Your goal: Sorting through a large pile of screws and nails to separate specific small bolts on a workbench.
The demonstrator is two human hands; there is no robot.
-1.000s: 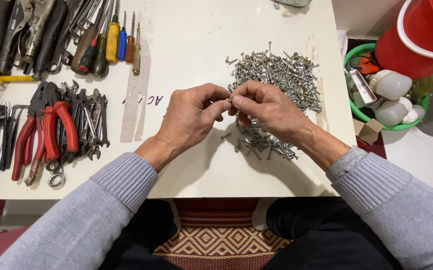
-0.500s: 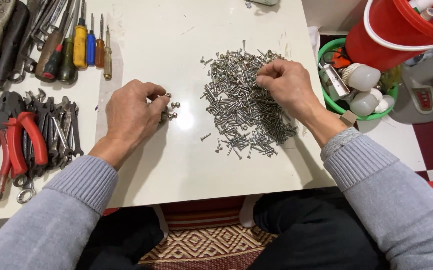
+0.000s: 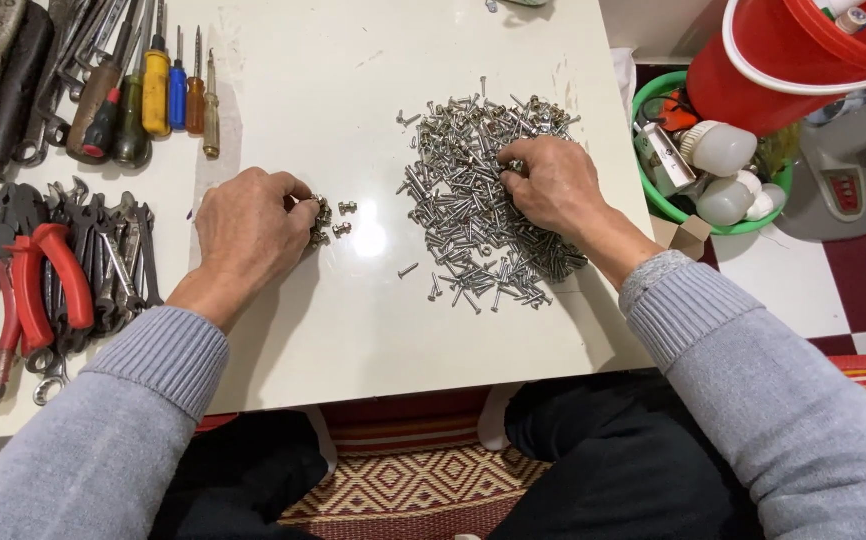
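My left hand rests on the white table with its fingers curled. Its fingertips touch a small cluster of screws just to its right; I cannot tell whether it grips one. My right hand lies on the right side of a large pile of silver screws, thumb and fingers pinched on a screw at the pile's upper middle. A few loose screws lie at the pile's lower left edge. Both arms wear grey ribbed sleeves.
Screwdrivers and dark tools line the table's back left. Red-handled pliers and wrenches lie at the left. Right of the table, a green basket holds white bulbs, with a red bucket behind.
One second ago both hands met over the pile holding a screw. My left hand then moved left to the small cluster, and my right hand dropped back onto the pile.
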